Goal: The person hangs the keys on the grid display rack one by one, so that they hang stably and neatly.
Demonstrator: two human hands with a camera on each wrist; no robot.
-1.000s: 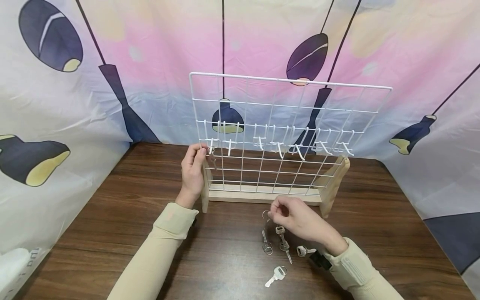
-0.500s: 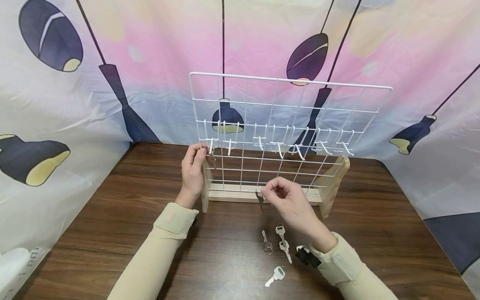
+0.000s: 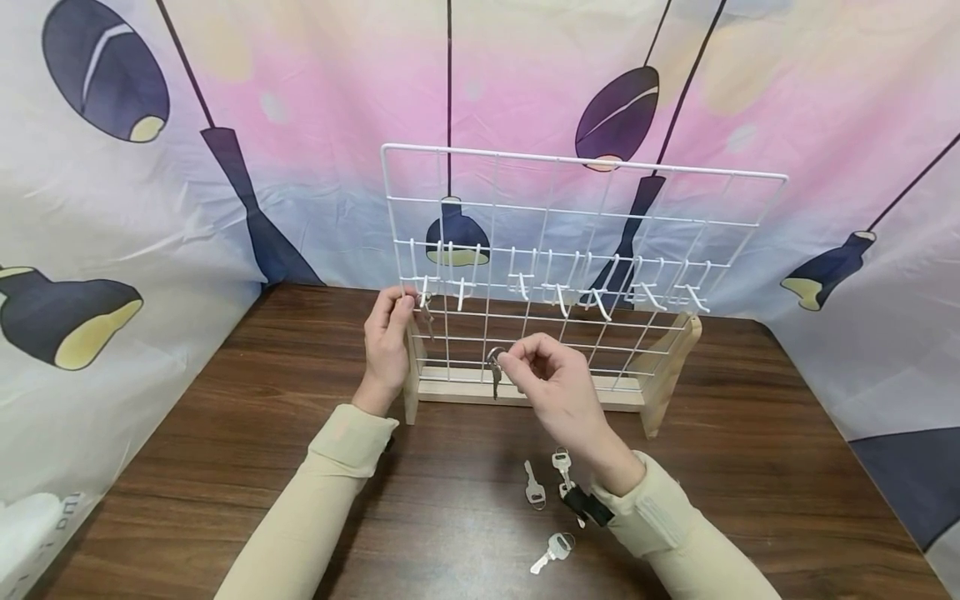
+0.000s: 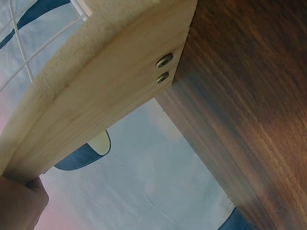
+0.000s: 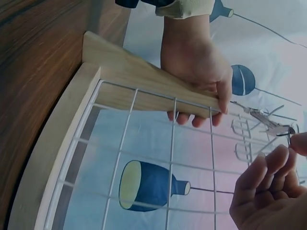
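Observation:
In the head view a white wire grid rack [image 3: 585, 164] stands on a wooden base [image 3: 457, 390]. My left hand [image 3: 387, 342] grips the rack's left wooden upright, which fills much of the left wrist view as a pale board [image 4: 100, 81]. Thumb and forefinger of my right hand [image 3: 551, 375] pinch a ring with a key [image 3: 496, 377] hanging from it, in front of the lower grid. The right wrist view shows this key [image 5: 271, 123] dangling by the right fingertips. Another key [image 3: 428, 323] hangs at the leftmost hook [image 3: 424, 292], close to the left thumb.
Loose keys lie on the brown table: one [image 3: 534, 492] in the middle, one [image 3: 561, 462] beside it, another [image 3: 552, 550] nearer the front. A black wrist device [image 3: 587, 505] partly covers a further key. Several white hooks [image 3: 558, 300] line the grid. A patterned cloth surrounds the table.
My right hand has lifted the ringed key from the table and moved up and left to the lower grid. The left hand stays on the upright.

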